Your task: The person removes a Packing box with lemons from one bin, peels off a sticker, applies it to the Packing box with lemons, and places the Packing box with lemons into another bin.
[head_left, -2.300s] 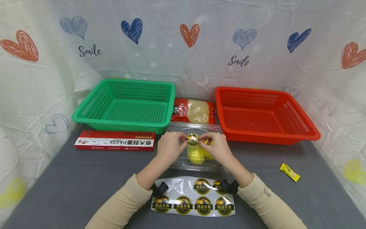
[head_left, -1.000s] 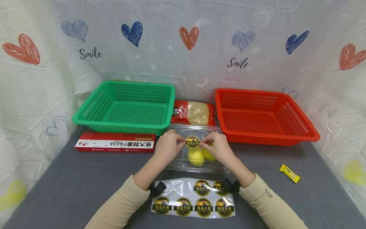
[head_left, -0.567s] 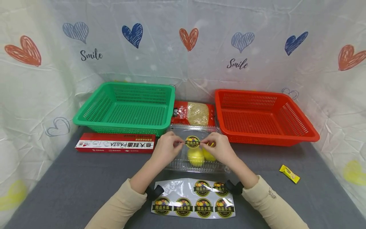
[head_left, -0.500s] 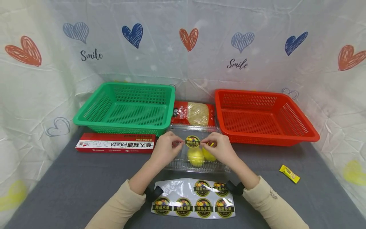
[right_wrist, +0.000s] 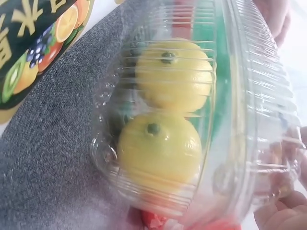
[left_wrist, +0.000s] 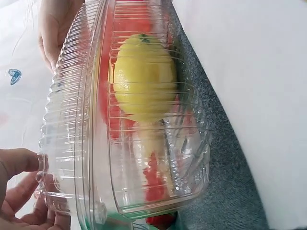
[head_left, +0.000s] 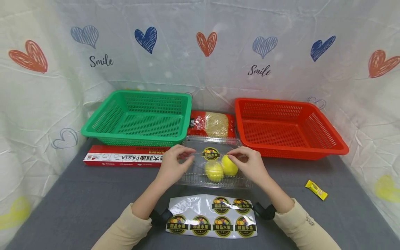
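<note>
A clear plastic clamshell box lies closed at the table's middle, with two yellow fruits inside. Through its wall the right wrist view shows a dark green stem spot on each fruit. On the lid sits a round black-and-gold fruit sticker, lying flat with no fingers on it. My left hand is just left of the sticker, thumb and fingers parted over the lid. My right hand hovers on the other side, its fingertips near the right fruit and nothing pinched between them.
A glossy sheet of similar stickers lies in front of the box. Behind are a green basket, a red-and-clear food packet and a red basket. A pasta box lies left, a small yellow packet right.
Both hands pinched the sticker's edges over the lid and lowered it. Now they have let go and drawn apart, left hand leftward, right hand rightward; the sticker stays on the lid.
</note>
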`<state>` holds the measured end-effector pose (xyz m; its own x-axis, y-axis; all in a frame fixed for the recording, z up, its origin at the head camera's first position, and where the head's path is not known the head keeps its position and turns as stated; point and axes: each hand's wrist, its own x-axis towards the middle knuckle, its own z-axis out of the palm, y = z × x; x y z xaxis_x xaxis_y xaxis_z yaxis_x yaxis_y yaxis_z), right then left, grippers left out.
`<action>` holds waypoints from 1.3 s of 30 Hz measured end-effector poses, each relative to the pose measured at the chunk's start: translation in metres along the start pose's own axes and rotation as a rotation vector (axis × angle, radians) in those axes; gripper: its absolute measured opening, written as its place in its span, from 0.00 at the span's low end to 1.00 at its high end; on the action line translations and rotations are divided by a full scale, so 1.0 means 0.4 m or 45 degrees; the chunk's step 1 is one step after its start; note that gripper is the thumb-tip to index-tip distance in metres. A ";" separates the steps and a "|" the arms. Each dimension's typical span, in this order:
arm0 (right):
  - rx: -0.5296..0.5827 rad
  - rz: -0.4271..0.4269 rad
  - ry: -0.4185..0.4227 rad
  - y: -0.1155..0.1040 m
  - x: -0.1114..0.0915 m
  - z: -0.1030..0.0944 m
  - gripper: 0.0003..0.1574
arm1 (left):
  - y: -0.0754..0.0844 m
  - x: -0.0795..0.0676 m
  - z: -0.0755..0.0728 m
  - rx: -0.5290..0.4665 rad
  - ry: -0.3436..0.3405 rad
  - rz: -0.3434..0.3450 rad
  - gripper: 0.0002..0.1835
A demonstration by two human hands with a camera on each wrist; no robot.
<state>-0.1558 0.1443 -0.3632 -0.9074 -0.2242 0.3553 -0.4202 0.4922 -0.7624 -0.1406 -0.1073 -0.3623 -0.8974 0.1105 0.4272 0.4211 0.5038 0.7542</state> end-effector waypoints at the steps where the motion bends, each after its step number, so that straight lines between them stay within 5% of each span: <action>1: 0.005 0.011 0.002 0.000 -0.001 -0.003 0.08 | -0.002 -0.002 -0.002 -0.015 0.019 -0.013 0.09; 7: 0.049 0.062 0.011 -0.039 -0.016 -0.026 0.09 | -0.011 -0.012 -0.012 -0.085 0.106 -0.109 0.13; 11: 0.076 0.073 0.023 -0.080 -0.029 -0.048 0.11 | -0.018 -0.016 -0.016 -0.097 0.090 -0.183 0.18; 17: 0.131 0.103 0.068 -0.008 -0.033 -0.063 0.13 | -0.029 -0.023 -0.013 -0.128 -0.005 -0.337 0.26; 24: 0.191 0.125 0.121 0.034 -0.040 -0.086 0.15 | -0.040 -0.023 -0.002 -0.388 -0.134 -0.536 0.31; 39: 0.176 0.169 0.201 0.061 -0.066 -0.140 0.18 | -0.077 -0.023 0.019 -0.598 -0.205 -0.544 0.41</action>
<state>-0.1420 0.2093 -0.3610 -0.9473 -0.0256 0.3194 -0.3040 0.3866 -0.8707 -0.1463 -0.1176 -0.3933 -0.9916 0.1288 -0.0105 0.0035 0.1082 0.9941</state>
